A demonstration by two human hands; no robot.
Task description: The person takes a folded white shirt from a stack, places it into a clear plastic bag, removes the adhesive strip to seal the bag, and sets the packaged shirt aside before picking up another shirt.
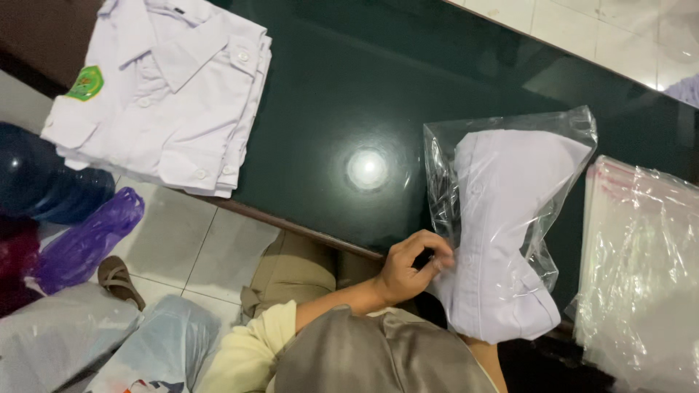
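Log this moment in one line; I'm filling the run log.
left hand: grips folded white shirt | shirt: partly inside clear plastic bag | right hand: unseen | dark green tabletop

We see only one of our hands, the left hand (411, 268), reaching up and to the right from the lower middle of the view. Its forearm is bare from the wrist back to a pale yellow sleeve pushed up near the elbow. The wrist is bent slightly, the fingers (431, 247) curled inward with knuckles uppermost, and the grip is pinched shut at the fingertips. Our right hand is out of view.
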